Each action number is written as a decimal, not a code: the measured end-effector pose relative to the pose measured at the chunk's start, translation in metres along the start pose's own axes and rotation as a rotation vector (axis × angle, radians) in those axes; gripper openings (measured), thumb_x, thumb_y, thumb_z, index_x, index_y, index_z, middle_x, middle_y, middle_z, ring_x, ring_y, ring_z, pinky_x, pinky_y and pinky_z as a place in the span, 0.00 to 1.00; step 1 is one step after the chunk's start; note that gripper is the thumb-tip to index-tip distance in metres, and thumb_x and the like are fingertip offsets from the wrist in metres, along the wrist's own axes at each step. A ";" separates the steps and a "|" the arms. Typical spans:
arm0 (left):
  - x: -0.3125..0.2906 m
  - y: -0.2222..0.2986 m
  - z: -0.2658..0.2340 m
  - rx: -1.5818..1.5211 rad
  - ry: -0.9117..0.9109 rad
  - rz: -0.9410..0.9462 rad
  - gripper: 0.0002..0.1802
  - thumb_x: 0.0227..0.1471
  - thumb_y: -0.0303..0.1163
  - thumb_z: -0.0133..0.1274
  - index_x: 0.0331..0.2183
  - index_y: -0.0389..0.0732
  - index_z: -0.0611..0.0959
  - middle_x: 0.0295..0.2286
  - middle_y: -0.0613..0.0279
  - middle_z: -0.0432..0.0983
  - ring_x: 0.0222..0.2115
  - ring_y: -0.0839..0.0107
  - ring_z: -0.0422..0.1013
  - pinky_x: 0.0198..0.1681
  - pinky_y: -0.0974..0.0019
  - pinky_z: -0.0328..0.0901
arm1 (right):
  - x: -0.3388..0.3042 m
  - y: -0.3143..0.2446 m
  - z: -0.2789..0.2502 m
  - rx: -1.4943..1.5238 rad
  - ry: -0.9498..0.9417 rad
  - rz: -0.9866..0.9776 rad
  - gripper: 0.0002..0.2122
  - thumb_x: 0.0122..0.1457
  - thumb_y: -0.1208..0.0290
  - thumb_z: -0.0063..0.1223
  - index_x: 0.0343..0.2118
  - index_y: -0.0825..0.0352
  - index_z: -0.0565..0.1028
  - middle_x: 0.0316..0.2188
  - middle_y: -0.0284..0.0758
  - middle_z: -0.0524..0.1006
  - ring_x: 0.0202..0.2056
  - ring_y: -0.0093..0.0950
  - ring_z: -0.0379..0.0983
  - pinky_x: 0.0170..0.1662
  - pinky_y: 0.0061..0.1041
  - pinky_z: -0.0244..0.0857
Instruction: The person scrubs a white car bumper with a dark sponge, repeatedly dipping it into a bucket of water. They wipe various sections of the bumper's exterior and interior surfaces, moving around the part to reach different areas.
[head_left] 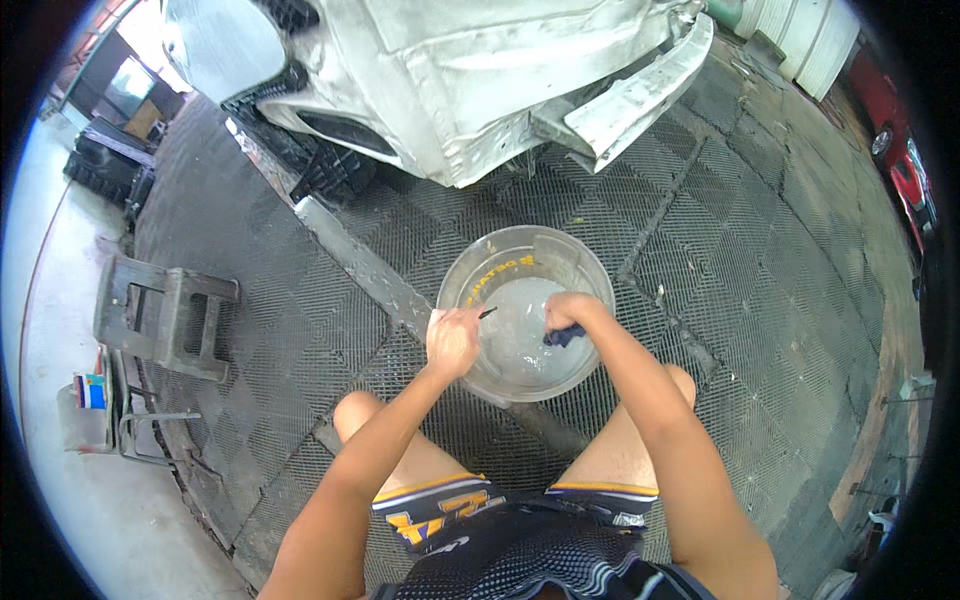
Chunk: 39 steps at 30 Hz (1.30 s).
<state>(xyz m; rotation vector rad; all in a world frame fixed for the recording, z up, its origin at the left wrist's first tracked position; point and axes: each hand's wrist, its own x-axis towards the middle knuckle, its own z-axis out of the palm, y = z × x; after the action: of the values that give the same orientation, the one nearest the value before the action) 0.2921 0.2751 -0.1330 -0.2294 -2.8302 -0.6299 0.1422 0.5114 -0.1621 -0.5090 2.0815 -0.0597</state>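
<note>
A round, translucent grey bucket stands on the floor between my knees, with cloudy water in it. My left hand is closed at the bucket's left rim. From its fingers a small, thin dark piece sticks out over the water; its kind cannot be made out. My right hand reaches inside the bucket at the right, its fingers bent down around a crumpled dark blue cloth. The cloth hangs close to the water, and the fingertips are partly hidden.
A whitish, stripped car body with a projecting metal bumper beam stands just ahead. Dark ribbed mats cover the floor. At left are a grey stool and a metal-framed stand. A red car is far right.
</note>
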 end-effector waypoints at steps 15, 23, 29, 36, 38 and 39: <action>0.004 -0.002 -0.006 0.037 -0.012 -0.039 0.19 0.55 0.28 0.53 0.49 0.39 0.83 0.31 0.56 0.83 0.36 0.59 0.78 0.47 0.55 0.64 | 0.176 -0.040 0.080 0.034 0.180 0.035 0.19 0.62 0.58 0.54 0.53 0.57 0.82 0.52 0.38 0.82 0.51 0.41 0.80 0.53 0.46 0.72; 0.009 0.001 -0.012 -0.025 -0.008 -0.110 0.19 0.59 0.31 0.54 0.52 0.40 0.82 0.30 0.52 0.82 0.36 0.56 0.78 0.47 0.54 0.65 | -0.042 -0.048 -0.017 1.712 0.133 -0.370 0.13 0.64 0.58 0.62 0.42 0.63 0.79 0.34 0.32 0.81 0.31 0.27 0.82 0.27 0.23 0.75; 0.037 0.034 0.031 -1.439 0.210 -0.899 0.17 0.68 0.42 0.51 0.52 0.47 0.82 0.43 0.64 0.81 0.40 0.70 0.77 0.52 0.58 0.72 | -0.088 -0.112 -0.002 1.408 0.887 -0.679 0.14 0.58 0.67 0.67 0.44 0.68 0.81 0.37 0.35 0.84 0.36 0.28 0.81 0.39 0.31 0.77; 0.087 0.045 -0.012 -1.877 0.136 -0.681 0.19 0.70 0.46 0.46 0.53 0.45 0.77 0.48 0.64 0.78 0.45 0.68 0.77 0.47 0.54 0.75 | -0.116 -0.156 -0.046 0.856 1.348 -0.276 0.19 0.56 0.47 0.63 0.33 0.62 0.82 0.32 0.45 0.83 0.35 0.48 0.81 0.38 0.45 0.73; 0.116 0.050 -0.069 -1.561 0.152 -0.607 0.17 0.69 0.37 0.47 0.53 0.40 0.78 0.47 0.61 0.79 0.45 0.67 0.78 0.48 0.56 0.76 | -0.108 -0.113 -0.049 0.867 1.602 -0.251 0.16 0.58 0.51 0.62 0.32 0.61 0.82 0.32 0.44 0.82 0.34 0.49 0.80 0.37 0.45 0.73; 0.134 0.069 -0.108 -1.422 0.142 -0.458 0.15 0.68 0.30 0.48 0.53 0.37 0.79 0.46 0.60 0.79 0.44 0.66 0.78 0.48 0.58 0.76 | -0.099 -0.078 -0.046 0.742 1.733 -0.242 0.16 0.59 0.52 0.62 0.32 0.62 0.81 0.32 0.41 0.82 0.34 0.47 0.80 0.37 0.45 0.73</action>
<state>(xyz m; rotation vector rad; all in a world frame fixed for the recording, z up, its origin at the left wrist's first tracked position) 0.1977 0.3032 0.0243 0.2509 -1.7542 -2.4676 0.1754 0.4702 -0.0385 -0.1543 3.2030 -1.9085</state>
